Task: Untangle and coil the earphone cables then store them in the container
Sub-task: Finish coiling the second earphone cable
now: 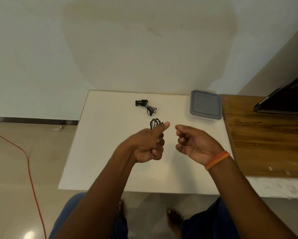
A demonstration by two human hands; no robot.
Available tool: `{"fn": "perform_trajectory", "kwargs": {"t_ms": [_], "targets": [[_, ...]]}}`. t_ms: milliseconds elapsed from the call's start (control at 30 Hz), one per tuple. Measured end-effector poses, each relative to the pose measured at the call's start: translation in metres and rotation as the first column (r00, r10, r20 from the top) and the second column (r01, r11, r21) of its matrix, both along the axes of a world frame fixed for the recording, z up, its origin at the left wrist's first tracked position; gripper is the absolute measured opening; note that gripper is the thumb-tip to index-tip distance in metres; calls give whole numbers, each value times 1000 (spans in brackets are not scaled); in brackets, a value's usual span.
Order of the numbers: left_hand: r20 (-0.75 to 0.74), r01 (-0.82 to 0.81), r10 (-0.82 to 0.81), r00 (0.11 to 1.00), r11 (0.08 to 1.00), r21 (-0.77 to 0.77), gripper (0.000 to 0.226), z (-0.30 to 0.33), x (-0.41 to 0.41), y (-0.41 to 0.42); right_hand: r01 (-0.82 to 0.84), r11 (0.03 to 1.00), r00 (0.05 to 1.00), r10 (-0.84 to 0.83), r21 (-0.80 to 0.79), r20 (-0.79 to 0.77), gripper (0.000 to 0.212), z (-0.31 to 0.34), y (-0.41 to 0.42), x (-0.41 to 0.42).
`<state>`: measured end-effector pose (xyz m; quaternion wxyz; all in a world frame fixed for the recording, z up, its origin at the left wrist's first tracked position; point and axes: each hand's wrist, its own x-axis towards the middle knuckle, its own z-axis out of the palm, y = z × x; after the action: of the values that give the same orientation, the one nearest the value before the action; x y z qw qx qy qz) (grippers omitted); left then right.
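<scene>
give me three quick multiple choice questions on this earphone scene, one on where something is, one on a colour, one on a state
1. Where does the second earphone bundle lie?
A. on the white table, beyond the hands
B. inside the container
C. on the floor

2. What colour are the bands on the right wrist?
A. green
B. orange
C. white

3. What state is the container in?
A. open, lid beside it
B. tipped on its side
C. closed, grey lid on

Answers:
1. A: the bundle sits on the tabletop past the left hand and right hand.
2. B: both bands around the wrist are orange.
3. C: the grey lid covers it, while the left hand grips the coiled black cable.
</scene>
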<state>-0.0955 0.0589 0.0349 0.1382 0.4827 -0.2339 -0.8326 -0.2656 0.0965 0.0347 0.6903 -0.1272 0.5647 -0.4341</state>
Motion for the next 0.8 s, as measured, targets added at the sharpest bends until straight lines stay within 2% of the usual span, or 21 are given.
{"fn": "perform_trajectory", "kwargs": {"t_ms": [167,300,433,533,600,667,733,800], "targets": [[-55,-132,142,988,980,150,42,-6,17,-20,67,998,990,-66,3,-122,15,-9,-8,-3],[-75,-94,103,992,989,111,29,-10,9,-23,70,997,990,-75,-44,-118,14,-8,-16,13],[-83,24,-22,996,999,22,26,-16,6,-27,96,965,993,-109,-244,-38,13,-2,-28,13],[-94,63,-69,993,996,-68,27,-17,6,-27,10,965,1000,-5,-263,21,19,3,-30,12],[-134,26,-44,990,991,-132,27,-15,5,-28,-63,980,998,60,-187,-21,23,1,-27,13],[-163,2,-35,986,980,-197,28,-13,5,-31,-135,983,991,137,-122,10,34,-3,-26,12],[-159,29,-70,985,969,-245,29,-14,7,-33,-241,957,960,260,-162,102,53,-5,-27,8],[-150,103,-143,978,964,-245,28,-14,9,-34,-310,913,914,363,-266,179,65,-6,-29,5]]}}
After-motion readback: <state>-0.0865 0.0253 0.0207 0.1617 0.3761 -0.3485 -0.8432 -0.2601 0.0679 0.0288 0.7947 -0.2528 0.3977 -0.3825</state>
